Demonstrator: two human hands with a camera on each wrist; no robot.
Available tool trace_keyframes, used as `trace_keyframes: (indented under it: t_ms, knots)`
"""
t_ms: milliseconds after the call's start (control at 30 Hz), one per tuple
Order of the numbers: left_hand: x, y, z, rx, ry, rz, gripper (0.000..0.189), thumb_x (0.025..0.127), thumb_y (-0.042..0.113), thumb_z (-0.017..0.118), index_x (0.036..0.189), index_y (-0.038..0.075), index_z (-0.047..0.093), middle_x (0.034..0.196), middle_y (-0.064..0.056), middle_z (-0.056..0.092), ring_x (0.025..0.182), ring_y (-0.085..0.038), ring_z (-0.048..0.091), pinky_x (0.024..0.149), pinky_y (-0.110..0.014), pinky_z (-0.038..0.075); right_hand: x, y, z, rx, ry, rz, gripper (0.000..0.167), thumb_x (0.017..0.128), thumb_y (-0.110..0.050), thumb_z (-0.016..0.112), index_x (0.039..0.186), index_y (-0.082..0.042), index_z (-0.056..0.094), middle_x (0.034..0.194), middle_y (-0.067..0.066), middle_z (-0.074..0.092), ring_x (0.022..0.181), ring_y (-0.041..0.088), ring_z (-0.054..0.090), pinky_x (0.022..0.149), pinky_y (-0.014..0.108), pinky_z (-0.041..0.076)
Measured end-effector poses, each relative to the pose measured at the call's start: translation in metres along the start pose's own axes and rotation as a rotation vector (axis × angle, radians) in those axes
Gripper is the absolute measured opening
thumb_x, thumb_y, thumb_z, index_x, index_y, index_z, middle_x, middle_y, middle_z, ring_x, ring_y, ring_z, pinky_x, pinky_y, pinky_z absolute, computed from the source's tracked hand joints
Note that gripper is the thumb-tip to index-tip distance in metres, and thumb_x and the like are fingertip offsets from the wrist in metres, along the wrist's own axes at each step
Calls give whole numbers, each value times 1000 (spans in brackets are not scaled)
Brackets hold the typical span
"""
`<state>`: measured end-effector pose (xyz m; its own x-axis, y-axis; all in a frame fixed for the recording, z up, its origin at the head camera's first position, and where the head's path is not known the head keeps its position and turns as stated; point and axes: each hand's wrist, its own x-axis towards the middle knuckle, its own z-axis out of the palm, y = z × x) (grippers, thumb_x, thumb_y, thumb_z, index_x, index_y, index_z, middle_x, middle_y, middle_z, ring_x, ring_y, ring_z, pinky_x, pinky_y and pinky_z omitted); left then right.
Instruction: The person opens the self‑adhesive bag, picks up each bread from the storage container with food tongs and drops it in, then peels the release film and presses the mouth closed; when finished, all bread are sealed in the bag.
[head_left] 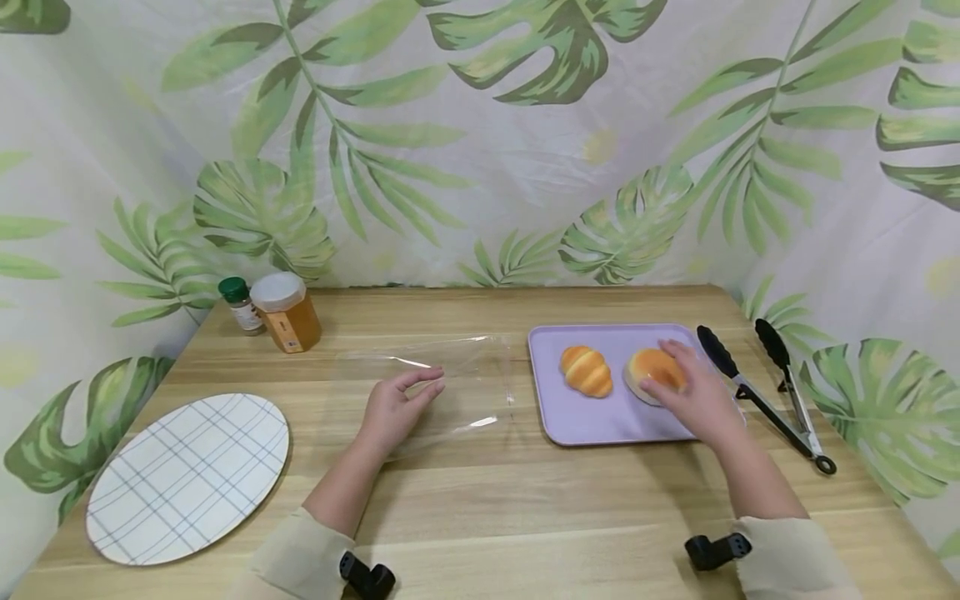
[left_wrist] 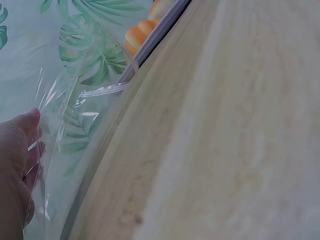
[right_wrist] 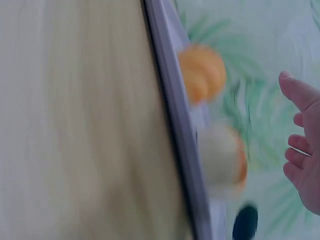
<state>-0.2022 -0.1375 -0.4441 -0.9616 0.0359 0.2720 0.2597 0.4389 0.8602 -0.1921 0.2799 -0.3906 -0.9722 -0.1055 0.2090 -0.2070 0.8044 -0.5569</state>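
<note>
My left hand (head_left: 397,408) is over a clear plastic bag (head_left: 472,383) on the table, thumb and forefinger slightly apart. In the left wrist view, shiny folds of the bag (left_wrist: 92,112) run right beside the fingers (left_wrist: 31,165). Over the right part of a lilac tray (head_left: 555,425), my right hand (head_left: 701,396) spreads thumb and fingers around a round bun (head_left: 654,371). The right wrist view shows this hand (right_wrist: 307,145) apart from the bun (right_wrist: 220,160), above it. Left of the bun on the tray lies a small croissant-shaped bread (head_left: 587,372).
Black-tipped tongs (head_left: 776,417) lie spread to the right of the tray. An oval checked plate (head_left: 187,479) is at the left. Behind it stand an amber jar with a white lid (head_left: 288,312) and a small green-capped bottle (head_left: 242,307). A leaf-print cloth (head_left: 510,150) hangs behind the table.
</note>
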Motion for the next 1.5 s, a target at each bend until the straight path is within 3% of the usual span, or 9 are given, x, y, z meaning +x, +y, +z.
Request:
trace_keyframes:
  t_ms: [233,400,600,867,1133,1500]
  knots:
    - [1,0,1,-15,20,11,22,88,14,73,107,3,73,115,-11,72,116,-29,65,109,-47,45,-25,54,-36,-72,77,162,80,95,-41,62,149,8,27,151,38,26,137,59,23,107,73,23]
    - [1,-1,2,-18,13,6,23,88,15,73,108,2,73,116,-11,72,117,-30,64,110,-48,43,-42,89,-46,-92,130,240,81,96,-40,60,150,9,23,150,40,24,136,60,22,107,74,22]
    - [-1,-2,2,-27,14,-4,22,88,15,73,106,2,73,116,-11,72,118,-30,64,112,-50,41,-54,119,-52,-104,112,327,86,97,-44,57,150,11,17,148,45,18,134,64,19,107,75,20]
    - [-1,-1,2,-32,2,-17,22,89,16,72,107,3,73,117,-11,71,119,-29,63,113,-50,39,-56,135,-55,-201,50,414,92,95,-52,55,147,14,19,134,51,31,121,66,32,98,74,33]
    - [-2,0,2,-37,-12,-12,23,90,16,72,108,3,73,119,-10,71,118,-29,64,113,-49,41,-53,144,-54,-208,14,489,94,93,-59,53,141,18,28,129,50,35,115,65,38,92,71,39]
    - [-3,-2,4,-20,0,3,22,89,16,72,107,3,73,117,-11,72,117,-29,65,109,-48,45,-49,150,-48,-145,77,532,85,91,-56,59,130,16,39,118,44,43,106,56,46,85,65,43]
